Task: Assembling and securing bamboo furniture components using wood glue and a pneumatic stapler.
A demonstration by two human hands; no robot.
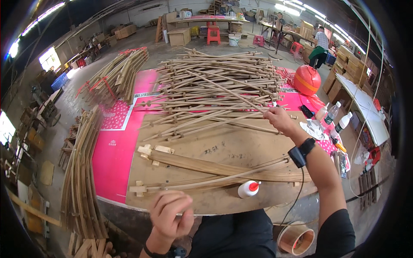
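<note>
My right hand (280, 121) is closed around the near end of a long, thin wooden stick (228, 92), which slants across the top of a big pile of similar sticks (215, 79). Many of these sticks have a small knob near one end. Held low at the table's front edge, my left hand (171, 214) has its fingers curled in, and nothing shows in them. Between my hands lie a wide, slightly bowed wooden slat (223, 167) and a thinner strip (206, 182), with small wooden blocks (148, 151) at the left. A white squeeze bottle with a red tip (248, 189) stands nearest me.
A brown board (180, 148) covers part of the pink tabletop (109, 159). Bundled slats (81, 172) stand on the left, more (120, 73) behind. Bottles (332, 112) and a red ball of plastic twine (307, 80) sit at the right. Another person (320, 45) stands farther off.
</note>
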